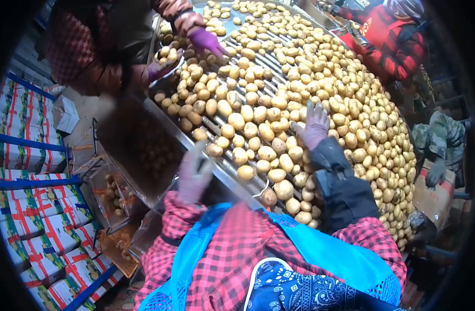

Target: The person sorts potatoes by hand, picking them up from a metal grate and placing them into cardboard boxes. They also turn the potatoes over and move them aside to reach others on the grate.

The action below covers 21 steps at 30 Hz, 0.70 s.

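The potatoes (299, 98) lay thick across a sloping roller surface (211, 127) of metal bars, filling it from the near rim to the far end. The person's right hand (314, 126), in a pale purple glove, rested on them about mid-belt, fingers (311, 110) spread wide and pointing away, palm down on the pile and closed on nothing that showed. A dark sleeve guard (338, 186) covered that forearm above a red checked sleeve.

The left hand (193, 173) (blurred in this frame) hovered at the near metal rim of the surface, just beside the edge potatoes; it wore the same sort of glove and looked loosely open, though whether it held anything could not be told.

Beyond the rim, a crate (113, 194) with a few potatoes in it sat below the left hand. Stacked printed boxes (35, 207) on blue racks ran down the far left.

Across the surface, a co-worker's purple-gloved hand (206, 41) reached onto the potatoes at the upper left, a second gloved hand (162, 67) of theirs just below it. Another person in a red checked jacket (398, 41) stood at the upper right, and a third, in camouflage sleeves (445, 137), stood by a cardboard box (434, 194) on the right.
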Motion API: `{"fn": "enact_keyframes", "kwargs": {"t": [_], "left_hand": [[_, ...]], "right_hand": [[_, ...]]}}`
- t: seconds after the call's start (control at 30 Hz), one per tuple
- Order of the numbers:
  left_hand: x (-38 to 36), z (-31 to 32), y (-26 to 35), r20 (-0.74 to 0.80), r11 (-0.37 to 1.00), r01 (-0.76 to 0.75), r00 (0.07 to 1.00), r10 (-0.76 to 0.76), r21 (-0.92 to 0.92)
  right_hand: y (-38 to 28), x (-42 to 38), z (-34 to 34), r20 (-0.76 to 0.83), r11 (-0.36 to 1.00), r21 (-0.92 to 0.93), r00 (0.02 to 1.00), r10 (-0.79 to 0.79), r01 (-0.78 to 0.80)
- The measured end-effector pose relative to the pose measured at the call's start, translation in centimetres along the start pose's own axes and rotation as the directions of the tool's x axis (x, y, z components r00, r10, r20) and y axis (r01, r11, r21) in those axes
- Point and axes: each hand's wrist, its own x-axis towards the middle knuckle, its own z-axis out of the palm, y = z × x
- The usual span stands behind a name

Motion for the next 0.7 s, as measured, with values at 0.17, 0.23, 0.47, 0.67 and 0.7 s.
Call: {"fn": "enact_keyframes", "kwargs": {"t": [0.17, 0.23, 0.47, 0.67, 0.7], "left_hand": [[2.6, 8.2, 0.5, 0.314, 0.870, -0.334, 0.923, 0.223, 0.364], [2.9, 9.5, -0.1, 0.421, 0.825, -0.375, 0.888, 0.188, 0.422], [3.3, 10.1, -1.6, 0.431, 0.747, -0.364, 0.895, 0.115, 0.557], [9.5, 9.2, -1.1, 0.278, 0.728, -0.259, 0.956, 0.098, 0.635], [11.1, 9.2, -1.4, 0.329, 0.700, -0.224, 0.944, -0.017, 0.678]], "right_hand": [[-2.9, 9.9, 0.9, -0.007, 0.978, -0.063, 0.980, 0.197, -0.197], [-3.7, 13.7, 1.8, 0.003, 0.965, -0.139, 0.975, 0.224, -0.221], [-3.6, 20.6, 3.7, 0.259, 0.987, 0.126, 0.964, 0.060, -0.095], [-11.7, 6.5, 0.3, 0.087, 0.705, 0.395, 0.740, -0.667, 0.589], [-12.7, 5.4, 3.9, 0.052, 0.681, 0.308, 0.704, -0.709, 0.664]]}}
